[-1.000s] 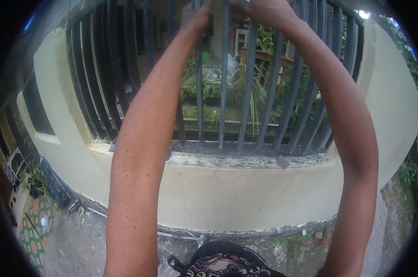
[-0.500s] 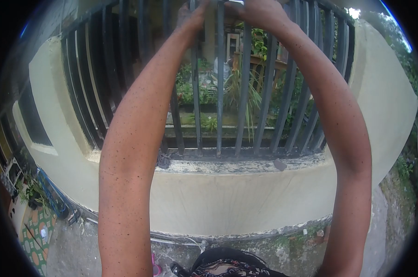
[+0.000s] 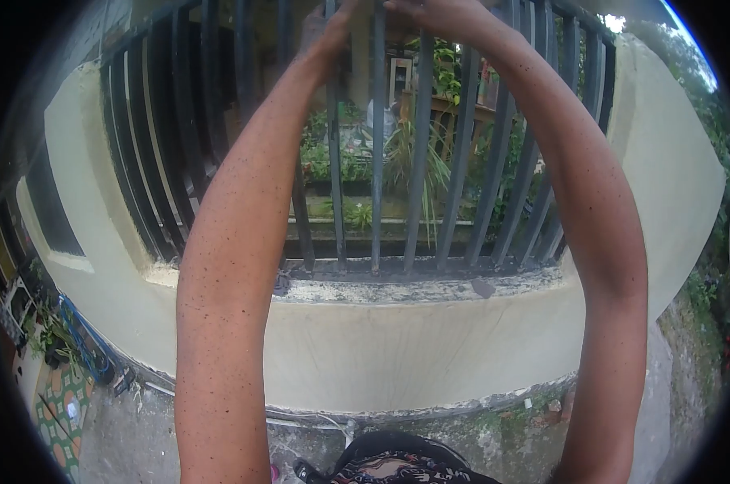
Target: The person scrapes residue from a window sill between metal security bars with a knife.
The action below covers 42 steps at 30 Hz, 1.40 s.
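Both my arms reach up to the top of a dark metal railing (image 3: 377, 161). My left hand (image 3: 326, 34) is at the upper edge of the view, close against one of the upright bars. Its fingertips are cut off by the frame, so its grip is hidden. To the right, my right hand (image 3: 445, 18) is bent inward over the bars, its fingers curled toward the left hand. Whatever those fingers hold is out of view.
The bars stand on a pale wall ledge (image 3: 421, 291) with flaking paint. Behind them are green plants (image 3: 417, 157) and a wooden rail. A concrete floor (image 3: 131, 436) lies below, with a blue hose (image 3: 86, 343) and potted plants at the left.
The view has shifted slightly, and the railing sits a little further left. A small shiny pale thing between my hands at the top edge is no longer in view. Both arms stay raised.
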Motion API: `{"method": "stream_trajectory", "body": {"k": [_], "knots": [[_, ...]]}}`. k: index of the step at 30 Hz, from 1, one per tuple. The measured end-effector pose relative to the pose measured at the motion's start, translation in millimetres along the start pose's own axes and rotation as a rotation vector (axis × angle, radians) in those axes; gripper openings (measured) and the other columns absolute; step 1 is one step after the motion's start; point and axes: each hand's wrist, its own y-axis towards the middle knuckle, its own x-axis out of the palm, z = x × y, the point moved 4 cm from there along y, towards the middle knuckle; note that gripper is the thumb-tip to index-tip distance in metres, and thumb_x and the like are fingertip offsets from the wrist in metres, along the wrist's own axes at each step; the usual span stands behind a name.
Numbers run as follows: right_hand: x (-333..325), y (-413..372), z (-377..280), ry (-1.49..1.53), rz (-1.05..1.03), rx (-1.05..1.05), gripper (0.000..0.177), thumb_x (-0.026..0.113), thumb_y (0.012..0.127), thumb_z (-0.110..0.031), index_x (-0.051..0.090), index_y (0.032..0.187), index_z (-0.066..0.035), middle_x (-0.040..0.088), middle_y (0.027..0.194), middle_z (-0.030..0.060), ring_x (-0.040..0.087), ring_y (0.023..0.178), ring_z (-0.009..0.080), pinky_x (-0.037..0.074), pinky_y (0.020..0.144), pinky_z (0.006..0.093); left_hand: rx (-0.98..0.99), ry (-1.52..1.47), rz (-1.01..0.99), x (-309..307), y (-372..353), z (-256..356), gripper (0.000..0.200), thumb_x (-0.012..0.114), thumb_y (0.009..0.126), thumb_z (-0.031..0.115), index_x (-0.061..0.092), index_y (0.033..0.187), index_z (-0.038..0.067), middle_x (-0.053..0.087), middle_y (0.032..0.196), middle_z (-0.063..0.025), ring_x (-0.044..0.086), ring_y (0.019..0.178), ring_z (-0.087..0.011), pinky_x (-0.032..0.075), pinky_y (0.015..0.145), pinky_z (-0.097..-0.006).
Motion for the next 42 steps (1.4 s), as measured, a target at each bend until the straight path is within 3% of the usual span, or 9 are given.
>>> {"method": "stream_trajectory", "body": {"k": [3,6,9,16,21,22,27,34,42], "knots": [[-8.9,-2.5,-1.5,-0.029,-0.063,0.037,0.034,0.061,0.100,-0.037,0.071,0.131,-0.028,0.074,0.111,0.0228,0.071,0.105,0.0402,0.056,0.095,0.0476,0.132,0.007,0.014,4.2,3.4,-1.1,0.072,0.062,0.092,0.072,0.071,0.122,0.007,0.064,0.081,-0.0040,0.056,0.065,-0.0151,0.044,0.057,-0.0336],[-6.1,0.8,-9.4,-0.076,0.013,0.067,0.035,0.061,0.099,-0.038,0.071,0.131,-0.029,0.074,0.113,0.0215,0.071,0.105,0.0391,0.056,0.095,0.0472,-0.056,0.116,0.084,2.9,19.0,-9.1,0.071,0.062,0.092,0.072,0.072,0.120,0.007,0.064,0.079,-0.0045,0.057,0.066,-0.0155,0.045,0.057,-0.0337],[-2.6,1.5,-3.8,-0.014,-0.022,0.046,0.034,0.061,0.099,-0.036,0.072,0.130,-0.028,0.074,0.113,0.0207,0.071,0.105,0.0392,0.056,0.095,0.0476,-0.015,0.055,0.021,-0.7,12.1,-8.9,0.073,0.061,0.090,0.076,0.073,0.113,0.008,0.057,0.071,-0.0021,0.054,0.062,-0.0152,0.043,0.055,-0.0331],[-4.3,6.6,-7.3,-0.057,0.096,0.038,0.035,0.063,0.098,-0.038,0.072,0.131,-0.028,0.074,0.115,0.0176,0.070,0.108,0.0376,0.055,0.098,0.0452,-0.066,0.125,0.062,5.6,22.9,-4.8,0.081,0.059,0.087,0.081,0.068,0.114,0.006,0.052,0.074,0.0004,0.050,0.062,-0.0130,0.042,0.057,-0.0315],[6.3,18.6,9.9,0.087,-0.025,-0.053,0.035,0.061,0.099,-0.039,0.072,0.130,-0.030,0.074,0.117,0.0170,0.071,0.108,0.0363,0.055,0.098,0.0448,-0.081,0.105,-0.068,-11.3,26.4,-24.4,0.087,0.057,0.085,0.085,0.064,0.115,0.005,0.049,0.075,0.0023,0.047,0.063,-0.0114,0.041,0.059,-0.0303],[1.7,17.7,9.0,0.043,-0.038,-0.044,0.034,0.061,0.099,-0.039,0.072,0.130,-0.030,0.074,0.117,0.0169,0.071,0.108,0.0363,0.055,0.098,0.0448,-0.016,0.104,-0.161,-10.9,25.0,-27.0,0.092,0.062,0.083,0.083,0.061,0.128,0.003,0.050,0.084,0.0017,0.050,0.072,-0.0120,0.046,0.068,-0.0327],[2.2,1.1,-6.3,0.060,0.064,0.106,0.033,0.063,0.097,-0.038,0.074,0.127,-0.030,0.075,0.114,0.0162,0.072,0.105,0.0378,0.056,0.095,0.0450,-0.098,0.104,-0.073,-6.8,21.0,-19.9,0.094,0.054,0.082,0.090,0.061,0.121,0.005,0.041,0.081,0.0042,0.044,0.070,-0.0106,0.044,0.067,-0.0311],[9.3,13.9,18.5,0.128,-0.169,-0.121,0.031,0.068,0.095,-0.033,0.076,0.124,-0.026,0.076,0.110,0.0173,0.074,0.099,0.0344,0.056,0.093,0.0426,-0.004,-0.089,-0.306,-8.3,-2.2,-10.8,0.080,0.067,0.091,0.070,0.056,0.133,0.003,0.042,0.083,0.0071,0.044,0.072,-0.0048,0.046,0.069,-0.0252],[6.5,-8.0,10.0,0.085,-0.141,0.005,0.033,0.065,0.096,-0.037,0.075,0.126,-0.030,0.076,0.114,0.0151,0.072,0.105,0.0340,0.055,0.096,0.0433,0.001,-0.096,-0.274,-6.7,-4.2,-13.5,0.079,0.070,0.091,0.067,0.057,0.137,0.004,0.042,0.085,0.0066,0.044,0.073,-0.0047,0.046,0.069,-0.0239]]}}
